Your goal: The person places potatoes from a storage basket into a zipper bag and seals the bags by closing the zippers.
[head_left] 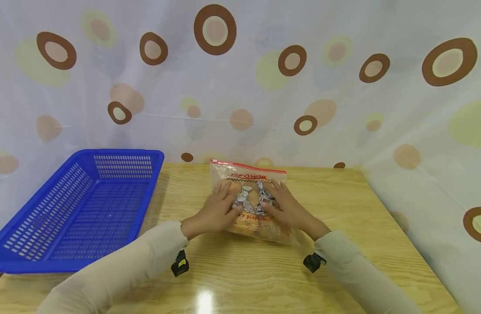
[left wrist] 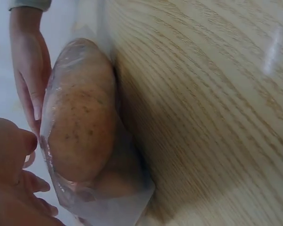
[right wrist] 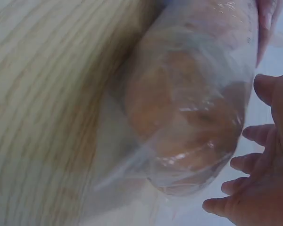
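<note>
A clear zip bag (head_left: 250,205) with a red top strip and printed cartoon figures lies on the wooden table. Its contents look like potatoes; one speckled brown potato (left wrist: 80,122) shows through the plastic in the left wrist view. My left hand (head_left: 217,210) rests on the bag's left side with fingers spread and fairly straight. On the right side rests my right hand (head_left: 285,207), likewise spread. The right wrist view shows more rounded brown potatoes (right wrist: 184,108) behind wrinkled plastic. Neither hand curls round the bag.
To the left stands a blue plastic basket (head_left: 146,196) with slotted walls and nothing visible inside. Behind and to the right of the table (head_left: 334,209) hangs a white curtain (head_left: 240,87) with brown and pale rings. Small black devices (head_left: 180,264) sit at both wrists.
</note>
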